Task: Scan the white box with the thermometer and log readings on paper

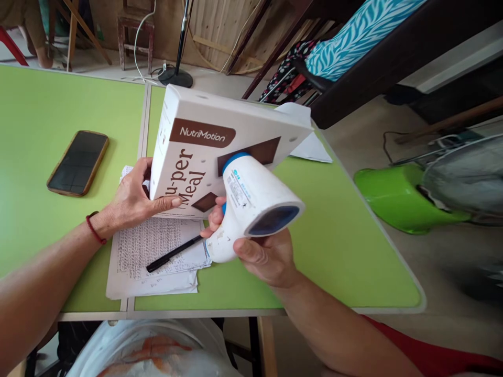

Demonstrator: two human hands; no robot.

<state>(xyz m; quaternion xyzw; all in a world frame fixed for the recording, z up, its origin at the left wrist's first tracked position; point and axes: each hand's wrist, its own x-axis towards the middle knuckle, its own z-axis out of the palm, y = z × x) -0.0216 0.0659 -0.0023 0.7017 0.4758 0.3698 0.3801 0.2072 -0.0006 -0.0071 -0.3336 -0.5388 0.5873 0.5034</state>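
Observation:
My left hand (pixel 135 196) grips the lower left edge of a white NutriMotion box (pixel 243 118), its thumb across the printed front. The box is tilted above the table. In my right hand (pixel 267 256) is a white and blue infrared thermometer (pixel 255 193), fingers wrapped round its handle. Its blue-rimmed front end points at a dark brown panel on the box; whether they touch I cannot tell. The dark display faces back toward me. Below both hands lie handwritten sheets (pixel 129 283) with a black pen (pixel 173 254) on them, its upper end close to my right fingers.
The green table (pixel 334 262) has a pale metal rim and a seam. A smartphone (pixel 78 162) in a brown case lies at the left. Beyond the table are a stand with a round base (pixel 176 77), a wooden stool (pixel 135 31) and a bright green bin (pixel 396 199).

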